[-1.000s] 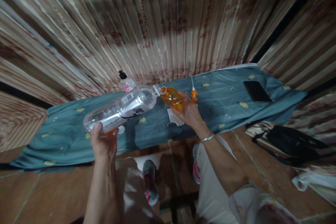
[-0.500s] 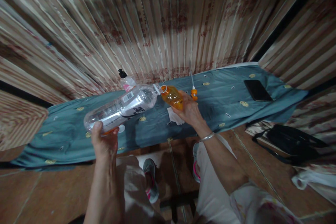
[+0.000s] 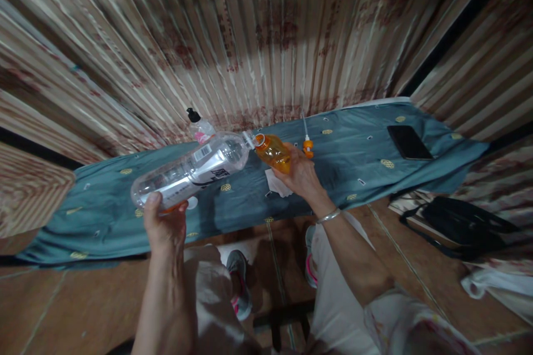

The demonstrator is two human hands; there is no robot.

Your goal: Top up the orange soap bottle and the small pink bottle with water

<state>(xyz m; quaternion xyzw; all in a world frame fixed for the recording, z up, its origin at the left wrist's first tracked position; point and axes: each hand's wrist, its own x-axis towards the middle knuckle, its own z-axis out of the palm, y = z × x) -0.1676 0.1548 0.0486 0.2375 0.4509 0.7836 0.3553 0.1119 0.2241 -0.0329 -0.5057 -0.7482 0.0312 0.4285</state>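
My left hand (image 3: 164, 224) is closed around the lower end of a large clear plastic bottle (image 3: 195, 172), which lies tilted on its side with a silver and black label. Its mouth meets the open mouth of a small orange bottle (image 3: 272, 154), and whether liquid passes between them I cannot make out. My right hand (image 3: 303, 175) grips the orange bottle near its base. Just beyond that hand, an orange spray head (image 3: 307, 148) with a thin clear tube rests on the cloth. A folded white tissue (image 3: 278, 183) lies beneath the orange bottle.
A teal patterned cloth (image 3: 345, 161) covers the narrow table. Behind the large bottle stands a clear bottle with a black pump top (image 3: 201, 127). A white cap (image 3: 192, 203) sits near my left hand, a black phone (image 3: 409, 142) at the right. A black bag (image 3: 458, 227) is lower right.
Almost nothing differs. The large bottle's base has shifted very slightly left with my left hand; both bottles stay mouth to mouth.
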